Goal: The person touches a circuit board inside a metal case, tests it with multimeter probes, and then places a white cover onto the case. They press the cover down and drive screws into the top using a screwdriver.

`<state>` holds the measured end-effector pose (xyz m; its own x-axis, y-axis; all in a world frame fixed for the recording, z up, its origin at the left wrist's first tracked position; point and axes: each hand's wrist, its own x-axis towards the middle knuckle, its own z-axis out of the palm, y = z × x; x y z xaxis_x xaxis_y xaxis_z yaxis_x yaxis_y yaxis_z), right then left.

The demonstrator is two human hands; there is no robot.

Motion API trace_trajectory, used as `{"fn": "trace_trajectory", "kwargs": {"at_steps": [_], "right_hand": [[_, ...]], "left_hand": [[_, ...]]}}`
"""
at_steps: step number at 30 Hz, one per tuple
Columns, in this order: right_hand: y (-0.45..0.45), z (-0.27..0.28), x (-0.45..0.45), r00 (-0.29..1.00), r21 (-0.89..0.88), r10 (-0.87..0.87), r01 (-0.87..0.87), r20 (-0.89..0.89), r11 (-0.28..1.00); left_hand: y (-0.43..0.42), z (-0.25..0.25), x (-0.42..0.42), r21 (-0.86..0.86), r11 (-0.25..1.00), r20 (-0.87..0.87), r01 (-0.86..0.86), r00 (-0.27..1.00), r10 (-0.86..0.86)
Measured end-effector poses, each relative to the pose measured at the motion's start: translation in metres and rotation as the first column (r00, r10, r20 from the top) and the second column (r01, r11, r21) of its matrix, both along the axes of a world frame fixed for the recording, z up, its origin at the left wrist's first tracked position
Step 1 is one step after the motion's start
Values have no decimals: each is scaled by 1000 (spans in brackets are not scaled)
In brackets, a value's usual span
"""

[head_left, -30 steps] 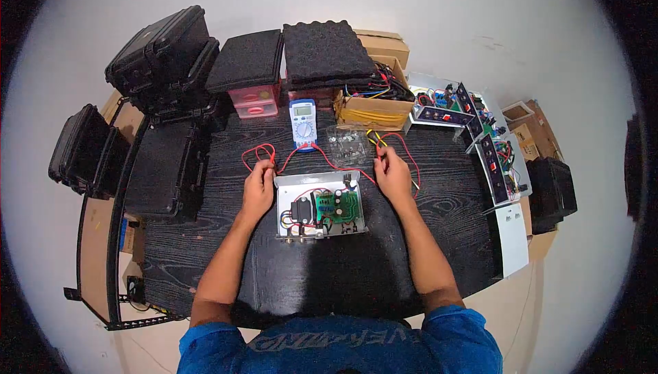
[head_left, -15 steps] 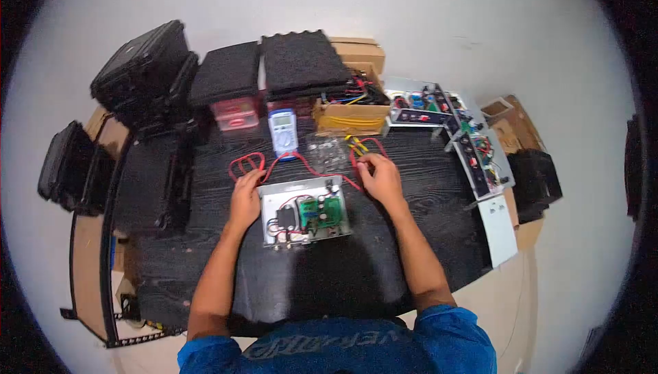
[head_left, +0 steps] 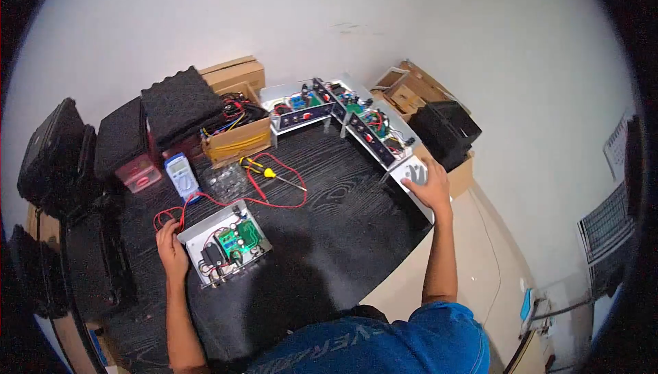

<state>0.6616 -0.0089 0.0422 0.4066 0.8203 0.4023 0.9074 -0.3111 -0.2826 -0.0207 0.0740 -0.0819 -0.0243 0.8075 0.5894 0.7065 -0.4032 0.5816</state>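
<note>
My left hand is closed around a red test lead at the left side of an open metal case. Inside the case are a green circuit board and a black component. My right hand reaches over a white panel at the table's right side, thumb and fingers apart. Behind the case lies a blue multimeter with red leads. A yellow and black screwdriver lies beside a clear bag of small parts.
Open units with circuit boards stand along the back right. At the back are a cardboard box of cables and foam-topped boxes. Black cases sit at the left, and a black crate at the right.
The view has swung to the right. My right hand has left the screwdriver and red lead and moved over to the white panel, its fingers now apart. My left hand stays beside the case.
</note>
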Motion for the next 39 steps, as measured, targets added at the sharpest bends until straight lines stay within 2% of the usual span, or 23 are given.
{"fn": "trace_trajectory", "kwargs": {"at_steps": [1, 4, 5, 8, 12, 15, 17, 22, 23, 26, 28, 31, 35, 36, 38, 39], "right_hand": [[-8, -4, 17, 999, -139, -40, 34, -37, 990], [-21, -22, 40, 988, -382, -153, 147, 16, 912], [-22, -24, 45, 991, -433, -132, 118, -3, 894], [-25, -34, 46, 997, -415, -46, 14, -65, 910], [-25, -28, 37, 997, -341, -71, 52, -44, 939], [-36, -39, 39, 999, -210, 19, -27, -40, 977], [-46, -34, 33, 998, -196, 51, -56, -30, 979], [-69, 16, -6, 977, -201, 199, -210, -77, 957], [-70, 29, -18, 963, -207, 227, -255, -148, 945], [-64, 60, -64, 903, -188, 380, -416, -198, 890], [-47, 62, -87, 810, -124, 547, -577, -214, 807], [-10, 66, -143, 606, -63, 758, -789, -241, 611], [30, 71, -229, 308, -60, 924, -951, -228, 303], [34, 80, -252, 275, -118, 928, -960, -251, 253], [47, 80, -285, 108, -74, 959, -993, -261, 91], [50, 80, -299, 65, -71, 962, -996, -265, 48]], "left_hand": [[0, -1, -1, -6, 1000, 11, 10, 1000, -10], [1, -4, -3, 14, 999, 30, 30, 999, -31], [0, -6, -3, 27, 999, 62, 46, 997, -48], [-1, -9, -4, 25, 999, 83, 47, 995, -49], [-4, -5, -1, 26, 998, 107, 53, 993, -55], [-7, 1, 2, 16, 997, 135, 69, 988, -71], [-12, 12, 7, 41, 996, 120, 77, 989, -82], [-13, 24, 13, 68, 995, 64, 79, 994, -83], [-14, 28, 13, 79, 994, 40, 70, 996, -74], [-20, 45, 16, 166, 978, -27, 129, 992, -127], [-26, 64, 23, 168, 972, -53, 163, 986, -157], [-40, 93, 37, 136, 953, -176, 271, 953, -246], [-55, 123, 60, 108, 888, -279, 446, 871, -404], [-57, 121, 61, 128, 876, -317, 464, 857, -408], [-56, 114, 62, 167, 843, -393, 512, 819, -419], [-57, 113, 64, 202, 839, -437, 506, 813, -385]]}}
